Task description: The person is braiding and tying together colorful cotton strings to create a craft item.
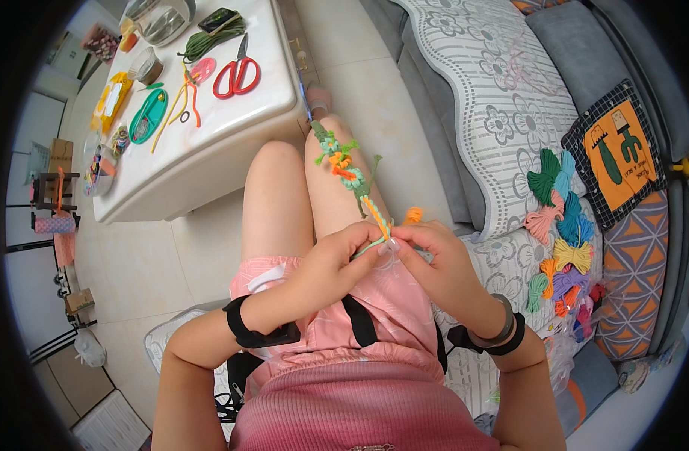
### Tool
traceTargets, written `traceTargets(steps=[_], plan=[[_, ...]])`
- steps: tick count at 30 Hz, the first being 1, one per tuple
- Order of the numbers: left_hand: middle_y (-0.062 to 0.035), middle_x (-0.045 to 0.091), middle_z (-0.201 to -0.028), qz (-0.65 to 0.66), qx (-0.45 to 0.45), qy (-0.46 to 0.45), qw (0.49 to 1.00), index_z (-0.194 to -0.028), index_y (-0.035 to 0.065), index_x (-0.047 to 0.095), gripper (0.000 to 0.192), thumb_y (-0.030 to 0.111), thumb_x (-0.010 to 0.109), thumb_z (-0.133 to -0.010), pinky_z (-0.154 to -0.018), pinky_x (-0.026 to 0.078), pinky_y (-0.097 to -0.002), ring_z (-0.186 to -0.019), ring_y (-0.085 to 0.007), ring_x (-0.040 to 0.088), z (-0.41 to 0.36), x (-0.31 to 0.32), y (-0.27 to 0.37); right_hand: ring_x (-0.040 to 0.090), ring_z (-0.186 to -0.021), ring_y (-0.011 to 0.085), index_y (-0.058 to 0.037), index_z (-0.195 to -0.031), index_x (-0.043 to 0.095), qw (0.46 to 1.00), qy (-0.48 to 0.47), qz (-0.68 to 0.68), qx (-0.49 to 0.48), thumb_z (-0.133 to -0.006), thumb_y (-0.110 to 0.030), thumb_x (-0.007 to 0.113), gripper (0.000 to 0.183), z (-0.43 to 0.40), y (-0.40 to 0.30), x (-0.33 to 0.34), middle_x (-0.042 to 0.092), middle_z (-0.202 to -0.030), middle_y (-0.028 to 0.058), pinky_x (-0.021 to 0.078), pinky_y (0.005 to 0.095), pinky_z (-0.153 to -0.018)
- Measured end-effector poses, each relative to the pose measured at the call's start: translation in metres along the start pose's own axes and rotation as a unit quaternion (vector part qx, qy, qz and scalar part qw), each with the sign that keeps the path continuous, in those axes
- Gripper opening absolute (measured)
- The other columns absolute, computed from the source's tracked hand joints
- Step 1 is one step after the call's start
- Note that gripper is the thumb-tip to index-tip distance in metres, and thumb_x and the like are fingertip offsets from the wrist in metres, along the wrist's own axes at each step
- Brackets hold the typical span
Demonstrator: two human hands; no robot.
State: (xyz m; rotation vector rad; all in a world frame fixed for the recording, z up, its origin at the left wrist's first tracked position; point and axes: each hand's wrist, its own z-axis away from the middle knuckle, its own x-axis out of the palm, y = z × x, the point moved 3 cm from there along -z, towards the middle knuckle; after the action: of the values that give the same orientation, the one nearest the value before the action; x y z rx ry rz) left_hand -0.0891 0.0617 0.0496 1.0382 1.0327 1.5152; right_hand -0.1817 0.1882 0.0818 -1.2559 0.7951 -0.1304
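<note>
A knotted cord strand (350, 175) in green, mint and orange, with small flower-like knots, stretches over my thigh from a blue cord (305, 98) by the table's edge. Its lower part is an orange and mint twisted section ending at my fingertips. My left hand (353, 248) pinches this end and a mint cord. Close against it, my right hand (429, 248) grips the same end with thumb and forefinger. A coil of orange cord (414, 215) shows just beyond my right hand.
On the white table (237, 135) at upper left lie red-handled scissors (237, 78), a dark green cord bundle (212, 42), a teal tray (148, 116) and loose cords. Several coloured cord hanks (573, 256) lie on the sofa at right, beside a cushion (620, 146).
</note>
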Motion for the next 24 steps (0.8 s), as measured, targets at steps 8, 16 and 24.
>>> traceTargets(steps=[8,16,24], plan=[[-0.0207,0.058,-0.088,-0.35,0.079,0.009,0.933,-0.103,-0.0006,0.05,0.023,0.01,0.049,-0.083,-0.069,0.045,-0.0426,-0.08,-0.0378,0.056,0.009,0.006,0.016,0.049,-0.072,0.0226,-0.0073,-0.084,0.062,0.962,0.068,0.235,-0.12,-0.076,-0.013,0.06,0.01,0.008,-0.004,0.004,0.054,-0.071,0.0046,0.0351,0.0349,-0.067],[-0.0151,0.056,-0.102,-0.044,0.066,-0.018,0.997,-0.122,0.0028,0.045,0.04,0.001,0.048,-0.082,-0.081,0.043,-0.0271,-0.09,-0.0203,0.056,-0.005,0.007,-0.003,0.047,-0.066,0.0156,-0.005,-0.086,0.06,0.996,-0.033,0.083,-0.023,-0.078,-0.009,0.06,0.009,-0.006,0.008,-0.013,0.051,-0.069,0.0014,0.0356,0.03,-0.062],[-0.0052,0.052,-0.089,-0.04,0.126,0.014,0.991,-0.101,0.0016,0.056,0.021,0.001,0.053,-0.08,-0.07,0.041,-0.0215,-0.079,-0.0103,0.048,-0.022,-0.008,-0.01,0.048,-0.073,0.0094,-0.002,-0.089,0.057,0.964,-0.114,-0.194,0.144,-0.085,-0.014,0.055,0.013,-0.01,0.017,-0.011,0.054,-0.077,0.0004,0.0385,0.0254,-0.067]])
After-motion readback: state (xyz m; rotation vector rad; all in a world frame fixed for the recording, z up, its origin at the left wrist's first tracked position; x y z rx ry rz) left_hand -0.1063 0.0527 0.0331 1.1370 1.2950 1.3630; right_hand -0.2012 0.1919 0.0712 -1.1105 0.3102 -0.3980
